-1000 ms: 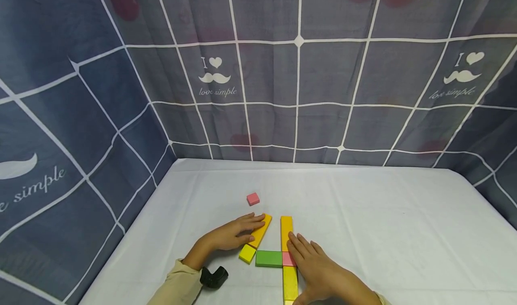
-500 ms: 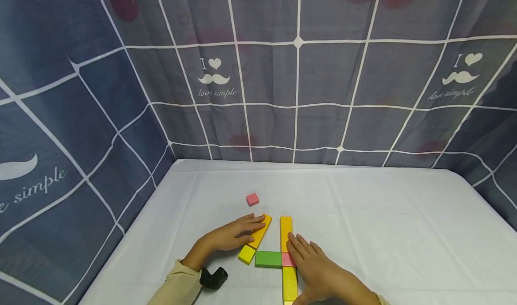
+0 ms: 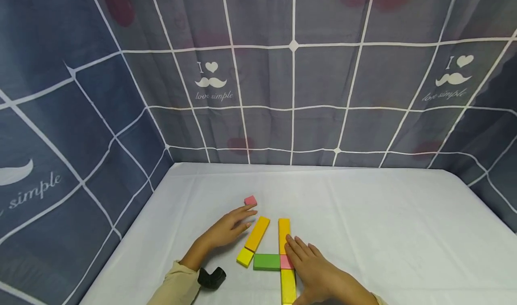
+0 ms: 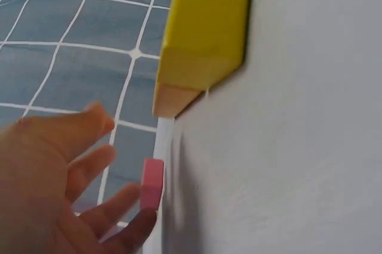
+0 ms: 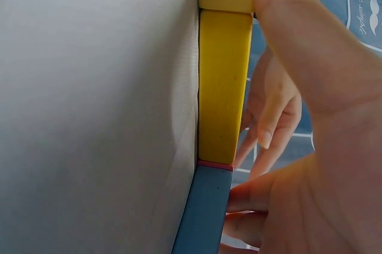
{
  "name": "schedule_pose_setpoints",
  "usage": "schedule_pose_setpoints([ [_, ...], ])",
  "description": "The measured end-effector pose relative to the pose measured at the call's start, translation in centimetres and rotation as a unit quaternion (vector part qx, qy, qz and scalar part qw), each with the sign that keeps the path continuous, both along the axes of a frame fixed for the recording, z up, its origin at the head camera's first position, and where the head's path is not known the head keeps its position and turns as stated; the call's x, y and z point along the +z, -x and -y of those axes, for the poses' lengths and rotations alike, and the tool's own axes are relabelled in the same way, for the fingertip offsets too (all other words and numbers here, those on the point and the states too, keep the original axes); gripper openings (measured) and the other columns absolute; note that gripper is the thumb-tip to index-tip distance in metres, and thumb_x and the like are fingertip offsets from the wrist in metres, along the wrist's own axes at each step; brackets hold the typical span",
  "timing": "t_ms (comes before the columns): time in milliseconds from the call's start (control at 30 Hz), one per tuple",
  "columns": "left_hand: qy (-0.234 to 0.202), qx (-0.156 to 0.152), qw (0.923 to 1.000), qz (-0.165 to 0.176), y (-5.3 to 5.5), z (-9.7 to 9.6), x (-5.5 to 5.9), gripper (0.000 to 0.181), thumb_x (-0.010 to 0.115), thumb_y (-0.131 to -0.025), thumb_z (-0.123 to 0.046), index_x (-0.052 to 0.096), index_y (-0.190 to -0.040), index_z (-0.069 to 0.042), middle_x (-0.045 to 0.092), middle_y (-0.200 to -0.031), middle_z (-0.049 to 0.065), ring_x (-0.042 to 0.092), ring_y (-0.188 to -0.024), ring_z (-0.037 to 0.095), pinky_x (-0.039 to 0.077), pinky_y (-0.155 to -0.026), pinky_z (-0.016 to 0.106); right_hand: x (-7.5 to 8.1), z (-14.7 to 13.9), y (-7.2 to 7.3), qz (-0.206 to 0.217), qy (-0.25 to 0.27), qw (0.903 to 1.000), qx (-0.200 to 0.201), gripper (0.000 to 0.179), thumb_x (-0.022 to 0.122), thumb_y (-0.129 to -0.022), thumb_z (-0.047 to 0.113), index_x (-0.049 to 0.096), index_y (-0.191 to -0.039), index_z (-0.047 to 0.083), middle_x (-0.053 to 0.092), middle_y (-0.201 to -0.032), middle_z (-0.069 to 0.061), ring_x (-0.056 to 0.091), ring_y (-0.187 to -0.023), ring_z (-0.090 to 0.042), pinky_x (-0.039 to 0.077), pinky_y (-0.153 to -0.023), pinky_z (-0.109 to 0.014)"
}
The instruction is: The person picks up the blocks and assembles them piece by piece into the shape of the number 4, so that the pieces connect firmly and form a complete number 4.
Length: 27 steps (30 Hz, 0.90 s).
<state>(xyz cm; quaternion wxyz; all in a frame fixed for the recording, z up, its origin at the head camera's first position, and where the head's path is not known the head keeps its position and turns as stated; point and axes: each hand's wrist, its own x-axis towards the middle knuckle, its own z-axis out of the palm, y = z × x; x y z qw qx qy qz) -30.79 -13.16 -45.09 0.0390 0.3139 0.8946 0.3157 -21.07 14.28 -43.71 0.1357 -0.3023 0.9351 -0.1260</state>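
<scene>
My left hand [image 3: 227, 228] reaches toward a small pink block [image 3: 250, 200] on the white table. Its fingers are spread, and a fingertip overlaps the block in the head view; whether they touch I cannot tell. Just right of this hand lie an orange-yellow bar [image 3: 257, 234], tilted, and a small yellow block [image 3: 245, 257]. My right hand [image 3: 319, 271] rests along a row: an orange-yellow bar [image 3: 284, 235], a pink block [image 3: 286, 262] and a yellow bar [image 3: 288, 286]. A green block [image 3: 266, 262] meets the row from the left. The right wrist view shows a blue block [image 5: 204, 212] by the fingers, hidden in the head view.
A black device [image 3: 212, 278] sits at the left wrist. The white table [image 3: 383, 215] extends right and behind the blocks. A dark checked curtain [image 3: 262, 80] encloses the back and sides.
My left hand has lifted off the tilted orange-yellow bar and moved up to the small pink block. The right hand stays along the row. The head view has shifted slightly.
</scene>
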Motion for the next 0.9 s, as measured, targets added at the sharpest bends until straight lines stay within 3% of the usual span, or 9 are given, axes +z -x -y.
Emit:
schedule_pose_setpoints([
  [167,0.001,0.04,0.9982,-0.045,1.7,-0.3,0.6,0.044,0.056,-0.095,-0.017,0.049,-0.137,-0.006,0.043,-0.147,0.012,0.041,-0.135,0.033,0.034,-0.109,0.051,-0.1,-0.2,0.0,0.0,-0.003,1.0,-0.004,0.128,0.064,-0.055,0.083,0.025,-0.15,0.006,0.018,-0.159,-0.012,0.018,-0.145,-0.034,0.024,-0.112,-0.058],
  [267,0.015,0.042,0.9968,-0.066,3.0,-0.7,1.3,0.044,0.056,-0.094,-0.015,0.05,-0.136,-0.002,0.045,-0.145,0.014,0.043,-0.133,0.035,0.034,-0.109,0.052,-0.2,-0.3,-0.1,0.005,-0.003,1.0,-0.007,0.127,0.063,-0.057,0.083,0.025,-0.15,0.006,0.018,-0.159,-0.011,0.019,-0.145,-0.033,0.024,-0.113,-0.057],
  [400,0.031,0.038,0.9971,-0.059,4.0,-0.8,1.7,0.041,0.055,-0.094,-0.011,0.052,-0.133,-0.002,0.046,-0.144,0.016,0.043,-0.133,0.036,0.032,-0.11,0.052,-0.1,-0.3,-0.2,0.002,-0.006,1.0,0.001,0.125,0.062,-0.059,0.083,0.024,-0.15,0.006,0.018,-0.159,-0.011,0.019,-0.145,-0.033,0.025,-0.112,-0.057],
  [633,0.037,0.032,0.9987,-0.009,4.2,-1.0,1.7,0.04,0.053,-0.095,-0.009,0.052,-0.134,-0.003,0.045,-0.143,0.019,0.042,-0.133,0.037,0.032,-0.11,0.052,0.2,0.0,-0.1,-0.001,-0.011,0.9999,-0.004,0.126,0.062,-0.058,0.084,0.021,-0.151,0.009,0.015,-0.16,-0.008,0.018,-0.146,-0.032,0.024,-0.113,-0.056],
  [833,0.059,0.042,0.9972,-0.017,4.0,-1.3,1.5,0.035,0.051,-0.093,0.0,0.057,-0.128,0.001,0.052,-0.137,0.021,0.047,-0.128,0.037,0.036,-0.108,0.051,0.1,-0.2,-0.1,-0.002,-0.01,0.9999,0.002,0.127,0.062,-0.057,0.084,0.022,-0.151,0.008,0.015,-0.16,-0.01,0.018,-0.146,-0.032,0.025,-0.113,-0.056],
  [900,0.075,0.031,0.9961,-0.033,4.1,-1.2,1.3,0.034,0.05,-0.092,0.003,0.059,-0.124,0.003,0.055,-0.133,0.02,0.05,-0.125,0.036,0.039,-0.106,0.049,0.0,-0.2,0.0,0.003,-0.01,0.9999,0.003,0.127,0.062,-0.057,0.084,0.021,-0.151,0.008,0.014,-0.16,-0.009,0.017,-0.146,-0.032,0.025,-0.113,-0.056],
])
